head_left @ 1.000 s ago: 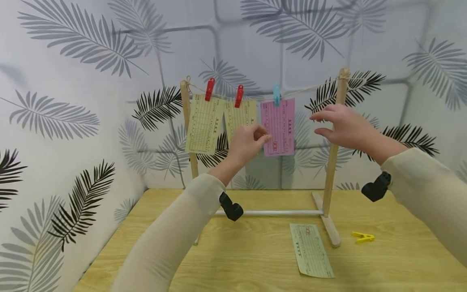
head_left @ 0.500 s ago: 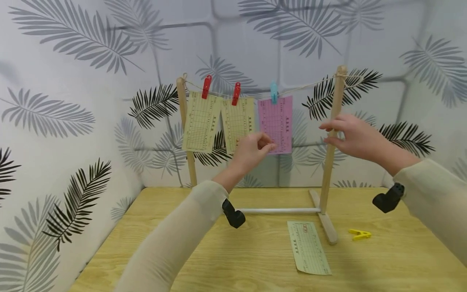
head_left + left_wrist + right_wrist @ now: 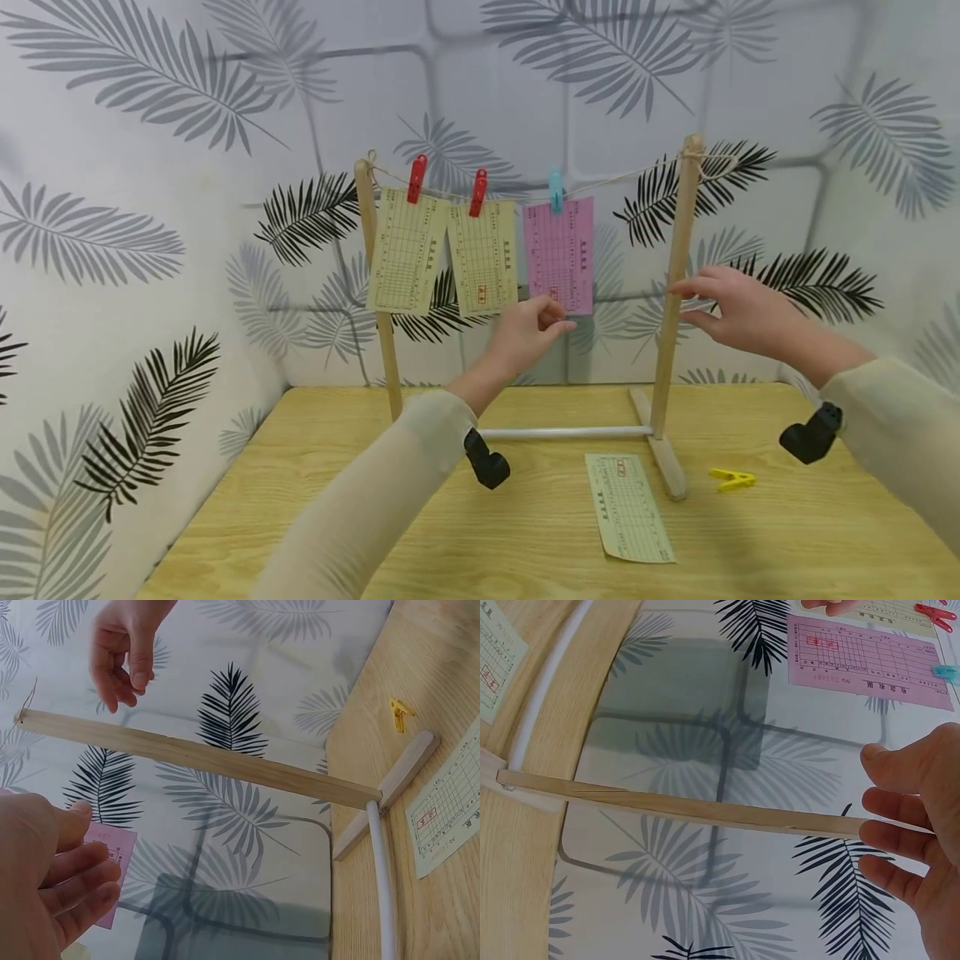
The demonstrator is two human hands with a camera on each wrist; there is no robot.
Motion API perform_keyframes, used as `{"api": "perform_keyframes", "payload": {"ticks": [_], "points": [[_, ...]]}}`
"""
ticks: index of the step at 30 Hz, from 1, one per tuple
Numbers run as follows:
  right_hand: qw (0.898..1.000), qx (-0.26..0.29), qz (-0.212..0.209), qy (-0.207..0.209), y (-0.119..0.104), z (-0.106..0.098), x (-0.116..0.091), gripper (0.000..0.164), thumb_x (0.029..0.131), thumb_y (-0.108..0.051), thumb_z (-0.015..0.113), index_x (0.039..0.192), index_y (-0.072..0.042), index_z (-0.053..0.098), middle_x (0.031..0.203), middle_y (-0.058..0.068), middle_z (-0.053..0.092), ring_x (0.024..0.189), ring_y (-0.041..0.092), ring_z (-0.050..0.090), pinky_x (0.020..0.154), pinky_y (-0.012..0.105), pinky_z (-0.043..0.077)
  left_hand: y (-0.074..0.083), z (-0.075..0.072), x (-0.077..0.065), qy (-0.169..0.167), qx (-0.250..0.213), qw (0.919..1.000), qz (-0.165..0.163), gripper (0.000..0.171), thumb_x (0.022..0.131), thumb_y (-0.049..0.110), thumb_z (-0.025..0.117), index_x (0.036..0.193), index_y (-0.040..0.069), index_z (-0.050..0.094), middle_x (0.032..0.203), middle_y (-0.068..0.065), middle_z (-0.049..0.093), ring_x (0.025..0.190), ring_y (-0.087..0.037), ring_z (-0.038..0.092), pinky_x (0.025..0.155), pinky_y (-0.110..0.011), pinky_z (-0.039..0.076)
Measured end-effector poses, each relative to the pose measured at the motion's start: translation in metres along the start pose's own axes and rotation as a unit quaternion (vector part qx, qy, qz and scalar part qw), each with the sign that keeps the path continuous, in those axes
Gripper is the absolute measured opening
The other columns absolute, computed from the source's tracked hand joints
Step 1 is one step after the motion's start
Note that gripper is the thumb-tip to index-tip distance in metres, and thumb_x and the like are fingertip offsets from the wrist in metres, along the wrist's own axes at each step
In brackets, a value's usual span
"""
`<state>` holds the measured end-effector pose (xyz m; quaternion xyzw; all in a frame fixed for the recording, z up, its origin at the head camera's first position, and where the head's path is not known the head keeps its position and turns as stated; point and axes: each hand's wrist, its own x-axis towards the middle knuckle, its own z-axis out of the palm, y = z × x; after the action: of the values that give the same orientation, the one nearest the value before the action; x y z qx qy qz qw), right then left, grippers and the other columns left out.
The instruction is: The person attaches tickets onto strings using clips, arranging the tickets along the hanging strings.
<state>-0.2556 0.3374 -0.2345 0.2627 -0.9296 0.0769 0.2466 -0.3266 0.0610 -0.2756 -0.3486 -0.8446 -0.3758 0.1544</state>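
My left hand [image 3: 525, 337] hovers in front of the lower edge of a pink paper slip [image 3: 558, 250], its fingers loosely curled and holding nothing. A light blue clothespin [image 3: 555, 192] fixes that slip to a string [image 3: 626, 181]. To its left hang two yellow slips, one [image 3: 408, 250] under a red clothespin [image 3: 417, 179], the other [image 3: 483, 250] under another red clothespin [image 3: 477, 193]. With relaxed fingers and nothing in them, my right hand [image 3: 742, 310] is at the right wooden post [image 3: 675, 267]. On the table lie a pale green slip [image 3: 630, 508] and a yellow clothespin [image 3: 731, 479].
The string runs between the right post and a left wooden post [image 3: 367, 200]. A white bar [image 3: 570, 432] joins the stand low down, and its right foot [image 3: 667, 467] rests on the wooden table [image 3: 525, 525]. A leaf-patterned wall covering [image 3: 150, 150] rises behind.
Both hands have come lower, the right one also shifting a little to the right. More of the second yellow slip now shows. The hung slips stay pinned, and the view has shifted slightly.
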Motion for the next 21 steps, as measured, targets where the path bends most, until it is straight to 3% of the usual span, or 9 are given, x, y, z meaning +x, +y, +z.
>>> {"api": "perform_keyframes", "payload": {"ticks": [16, 21], "points": [[1.000, 0.003, -0.026, 0.007, 0.007, 0.022, -0.021, 0.032, 0.075, 0.001, 0.073, 0.107, 0.001, 0.065, 0.095, 0.010, 0.061, 0.084, 0.027, 0.057, 0.069, 0.044, 0.048, -0.010, 0.019, -0.015, -0.028, -0.031, 0.9987, -0.030, 0.020, 0.088, 0.024, 0.065, 0.097, 0.006, 0.064, 0.080, 0.001, 0.064, 0.068, -0.007, 0.057, 0.060, -0.018, 0.046], [1.000, 0.013, 0.000, -0.011, 0.008, 0.030, -0.030, 0.034, 0.076, 0.000, 0.073, 0.110, 0.000, 0.064, 0.095, 0.010, 0.061, 0.086, 0.027, 0.057, 0.071, 0.046, 0.048, -0.014, 0.025, -0.019, -0.037, -0.037, 0.9978, -0.040, 0.020, 0.089, 0.025, 0.065, 0.098, 0.007, 0.063, 0.079, 0.002, 0.062, 0.068, -0.007, 0.056, 0.059, -0.019, 0.045]]}}
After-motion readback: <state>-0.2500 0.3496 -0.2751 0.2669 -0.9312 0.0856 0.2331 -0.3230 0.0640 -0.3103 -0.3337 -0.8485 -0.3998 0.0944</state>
